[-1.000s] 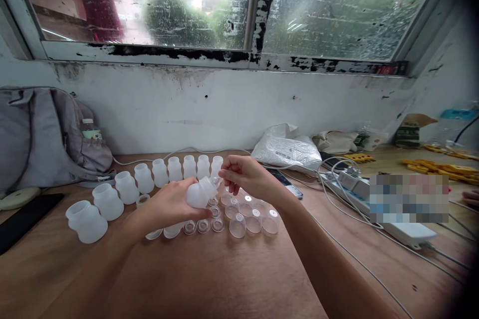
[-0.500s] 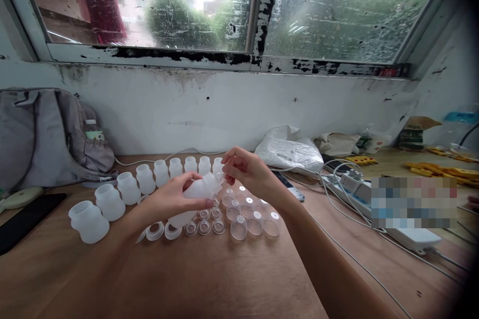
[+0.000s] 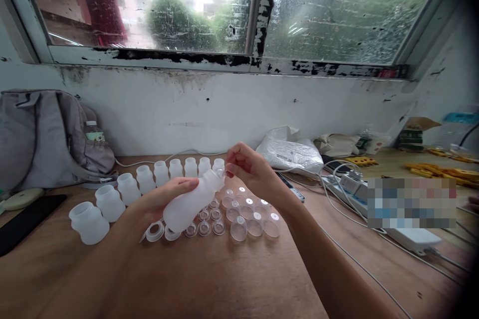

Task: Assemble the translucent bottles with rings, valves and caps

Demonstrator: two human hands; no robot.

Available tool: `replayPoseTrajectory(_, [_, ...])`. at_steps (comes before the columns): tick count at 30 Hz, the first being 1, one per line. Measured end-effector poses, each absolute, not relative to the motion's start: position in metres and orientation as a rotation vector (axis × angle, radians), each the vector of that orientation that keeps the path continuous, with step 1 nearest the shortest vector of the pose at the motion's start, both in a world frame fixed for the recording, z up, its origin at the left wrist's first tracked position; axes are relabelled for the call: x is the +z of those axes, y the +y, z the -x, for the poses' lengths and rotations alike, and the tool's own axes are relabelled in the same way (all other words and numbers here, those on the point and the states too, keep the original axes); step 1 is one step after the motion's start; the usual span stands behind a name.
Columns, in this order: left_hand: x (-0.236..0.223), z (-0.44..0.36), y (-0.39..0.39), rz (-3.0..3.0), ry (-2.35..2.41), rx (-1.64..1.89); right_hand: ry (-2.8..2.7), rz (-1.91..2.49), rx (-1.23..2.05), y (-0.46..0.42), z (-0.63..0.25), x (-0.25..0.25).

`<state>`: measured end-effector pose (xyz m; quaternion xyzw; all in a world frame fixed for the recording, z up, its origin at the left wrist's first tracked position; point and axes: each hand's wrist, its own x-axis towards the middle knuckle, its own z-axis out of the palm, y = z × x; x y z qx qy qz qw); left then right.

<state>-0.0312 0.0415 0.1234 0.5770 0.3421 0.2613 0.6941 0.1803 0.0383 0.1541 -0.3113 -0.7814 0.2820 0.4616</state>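
My left hand [image 3: 174, 192] is closed round a frosted white baby bottle [image 3: 190, 204], which lies tilted with its neck up to the right. A white collar sits on the neck, and a clear nipple [image 3: 220, 171] sticks out of it. My right hand [image 3: 245, 167] pinches the nipple's tip; the fingertips partly hide it. Below the bottle lie white collar rings [image 3: 154, 232], several clear nipples [image 3: 204, 228] and several clear domed caps [image 3: 238, 232]. A curved row of open frosted bottles [image 3: 108, 203] stands behind and to the left.
A grey backpack [image 3: 45, 134] and a black phone-like slab [image 3: 30, 222] are at the left. Silvery packaging [image 3: 290, 147] rests against the wall. On the right are a phone [image 3: 294, 189], white cables and a power strip [image 3: 348, 194]. Part of another person's hand [image 3: 474, 203] shows at the right edge.
My left hand has turned the bottle and shifted its grip, with the thumb now on top and more of the bottle's body showing. My right hand has moved slightly right and up.
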Motion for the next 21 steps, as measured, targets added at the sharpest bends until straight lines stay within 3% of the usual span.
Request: replayPoseTrajectory(21, [0.1299, 0.0282, 0.0365, -1.239, 0.850, 0.583, -1.851, 0.768, 0.684, 0.0429, -0.1829, 0.1546])
